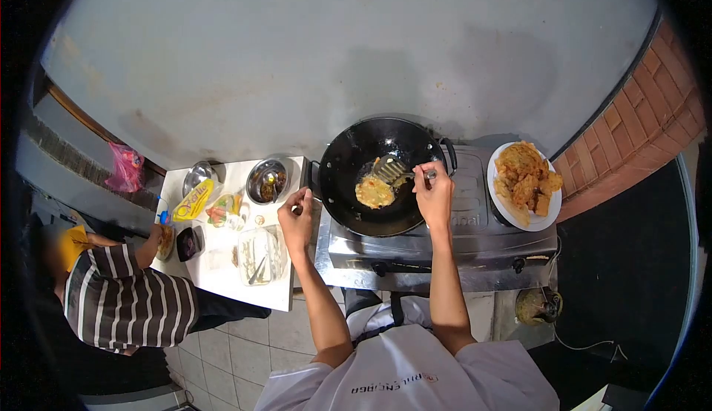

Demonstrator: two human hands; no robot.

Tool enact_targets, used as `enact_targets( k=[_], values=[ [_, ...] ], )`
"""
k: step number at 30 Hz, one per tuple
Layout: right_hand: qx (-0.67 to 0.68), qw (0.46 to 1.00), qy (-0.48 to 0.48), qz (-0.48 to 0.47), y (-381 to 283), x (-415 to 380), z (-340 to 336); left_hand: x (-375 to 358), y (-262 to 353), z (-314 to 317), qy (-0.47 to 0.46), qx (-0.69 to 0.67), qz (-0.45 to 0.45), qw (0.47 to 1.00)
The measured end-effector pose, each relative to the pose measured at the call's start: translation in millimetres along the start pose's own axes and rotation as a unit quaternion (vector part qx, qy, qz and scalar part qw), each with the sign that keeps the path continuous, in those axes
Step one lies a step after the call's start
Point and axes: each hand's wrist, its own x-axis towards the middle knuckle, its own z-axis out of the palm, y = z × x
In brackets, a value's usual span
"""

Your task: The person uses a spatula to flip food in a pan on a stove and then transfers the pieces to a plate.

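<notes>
Golden fritter (375, 191) sits at 7 o'clock in wok (343, 196), approx 9 o'clock from nearer R hand (435, 192), pinching spatula (389, 169), w/ L hand (296, 220) curled near wok's 9 o'clock handle, grip unclear.

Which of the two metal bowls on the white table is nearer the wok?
The larger bowl, just left of the wok, with dark contents; the smaller one sits farther left, beside the yellow packet.
</notes>
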Motion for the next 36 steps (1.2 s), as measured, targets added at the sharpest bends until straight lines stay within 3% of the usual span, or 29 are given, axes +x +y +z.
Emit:
enact_targets(
  k=[3, 5, 17, 20, 22, 36],
  values=[
    [-0.034, 0.999, -0.027, 0.006, 2.8, 1.9, -1.4, 1.6, -4.7, 0.9, 0.001, -0.009, 0.005, 1.000],
    [-0.030, 0.997, 0.022, -0.072, -2.4, 2.2, 0.0, 2.2, -4.2, 1.8, 0.003, -0.012, 0.011, 1.000],
    [-0.100, 0.995, -0.019, 0.021, -16.6, -1.7, 3.8, 2.0, 3.9, 4.6, 0.002, 0.000, -0.008, 1.000],
    [-0.074, 0.997, -0.015, 0.018, -7.3, -2.6, 9.7, 2.2, -0.6, 3.8, 0.004, 0.013, -0.013, 1.000],
    [-0.071, 0.997, -0.014, 0.021, -7.3, -2.9, 10.6, 4.1, -8.9, 5.1, 0.027, 0.003, 0.043, 0.999],
    [-0.071, 0.997, 0.006, 0.026, -2.5, -1.9, 14.0, 1.3, -7.9, 5.9, 0.043, 0.002, 0.044, 0.998]
  ],
)
